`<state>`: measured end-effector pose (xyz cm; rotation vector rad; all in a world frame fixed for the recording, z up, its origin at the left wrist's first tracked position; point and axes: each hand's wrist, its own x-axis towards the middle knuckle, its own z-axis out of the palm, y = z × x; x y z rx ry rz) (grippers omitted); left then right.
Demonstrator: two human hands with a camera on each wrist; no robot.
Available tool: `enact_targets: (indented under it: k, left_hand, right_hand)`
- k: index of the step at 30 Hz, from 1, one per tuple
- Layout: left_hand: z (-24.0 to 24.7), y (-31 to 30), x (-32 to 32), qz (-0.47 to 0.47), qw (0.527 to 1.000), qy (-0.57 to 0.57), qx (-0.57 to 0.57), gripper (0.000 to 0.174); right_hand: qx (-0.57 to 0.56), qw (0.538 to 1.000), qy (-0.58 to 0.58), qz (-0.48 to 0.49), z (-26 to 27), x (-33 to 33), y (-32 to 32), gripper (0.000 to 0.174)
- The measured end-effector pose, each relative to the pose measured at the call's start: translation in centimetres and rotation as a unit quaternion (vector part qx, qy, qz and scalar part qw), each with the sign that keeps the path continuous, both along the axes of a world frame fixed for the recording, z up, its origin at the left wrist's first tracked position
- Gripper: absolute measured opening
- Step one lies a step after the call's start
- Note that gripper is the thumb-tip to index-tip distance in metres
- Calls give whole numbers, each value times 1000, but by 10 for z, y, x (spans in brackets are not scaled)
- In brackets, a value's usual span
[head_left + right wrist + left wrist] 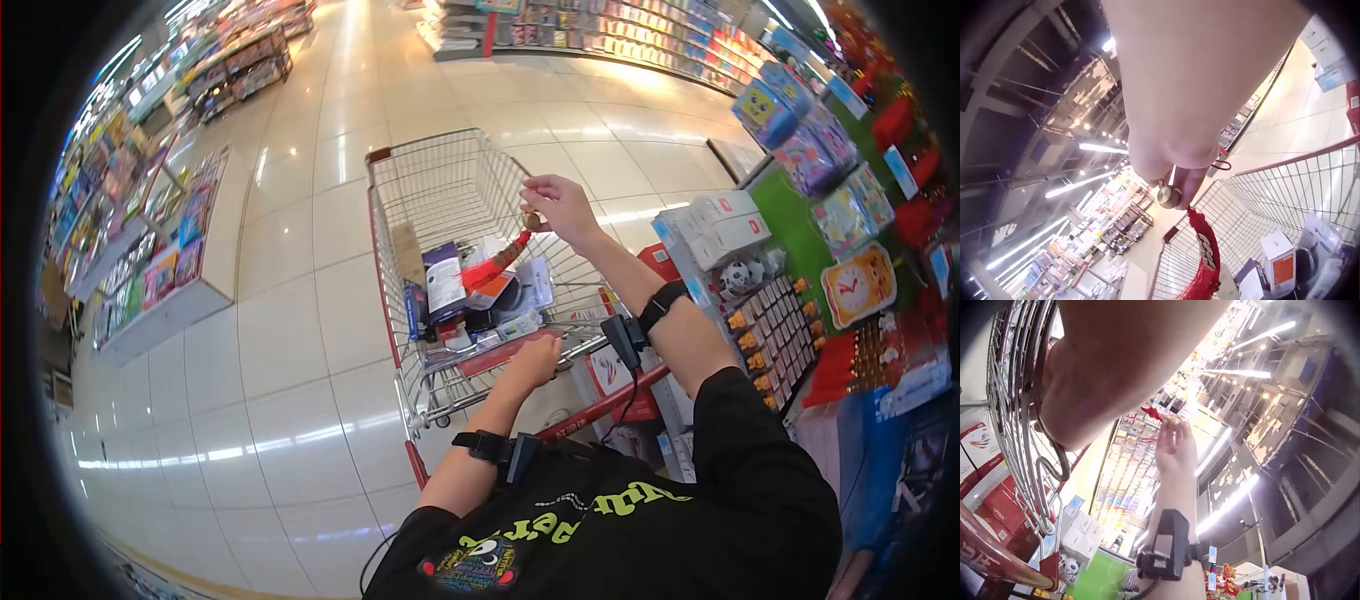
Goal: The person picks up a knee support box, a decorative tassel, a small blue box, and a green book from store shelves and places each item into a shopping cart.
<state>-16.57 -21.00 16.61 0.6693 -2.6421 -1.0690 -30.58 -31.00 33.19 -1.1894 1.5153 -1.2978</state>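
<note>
My right hand [562, 212] is raised above the cart's right side, thumb and fingers pinching a small round gold bell [1169, 196]. From it hangs a red strip [1205, 256] with gold pieces, its red end [482, 272] over the goods in the cart. The left hand [537, 360] is curled at the cart's near edge, on or just over the red bar there; in the left wrist view its fingers are mostly hidden behind wire, so what it grips is unclear.
The wire cart [377, 250] holds boxes and packets, including a white and orange box [1280, 262]. Shelves with white boxes [722, 228] and hanging toys [858, 285] stand close on the right. A low display [170, 320] is at the left, beyond tiled floor [290, 300].
</note>
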Motion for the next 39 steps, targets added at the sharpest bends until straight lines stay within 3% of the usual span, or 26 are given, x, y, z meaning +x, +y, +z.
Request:
enact_targets:
  k: [3, 5, 6, 11, 14, 19, 22, 23, 33, 35, 36, 39]
  left_hand:
    - [3, 23, 2, 74, 991, 16, 111, 31]
    - [22, 33, 11, 93, 984, 7, 154, 33]
    - [28, 38, 15, 90, 985, -2, 149, 34]
    - [22, 59, 25, 75, 982, -31, 169, 34]
    - [35, 73, 30, 73, 978, -65, 184, 33]
    - [36, 85, 42, 26, 980, -90, 174, 32]
    - [34, 89, 49, -5, 981, -101, 169, 32]
    - [37, 88, 52, -14, 979, -114, 168, 32]
    - [44, 84, 60, 5, 975, -78, 209, 33]
    - [40, 82, 58, -9, 976, -83, 202, 34]
    - [40, 80, 58, -16, 976, -81, 200, 34]
    - [40, 77, 57, -36, 974, -87, 207, 36]
  right_hand:
    - [-1, 996, 92, 15, -56, -15, -13, 24]
    - [-70, 958, 279, 11, -90, -17, -15, 24]
    - [-26, 979, 201, 15, -107, -15, -14, 21]
    - [-12, 993, 99, 61, -191, -2, 0, 16]
    - [61, 971, 209, 101, -229, 8, 18, 20]
    - [36, 969, 223, 95, -271, 28, 52, 19]
    - [112, 971, 197, 71, -293, 33, 67, 21]
    - [132, 982, 114, 66, -298, 37, 69, 23]
    - [130, 983, 126, 16, -314, -4, 86, 30]
    - [217, 970, 88, 62, -280, -15, 85, 29]
    - [199, 978, 41, 54, -264, -18, 85, 28]
    - [200, 972, 80, 88, -221, -46, 82, 30]
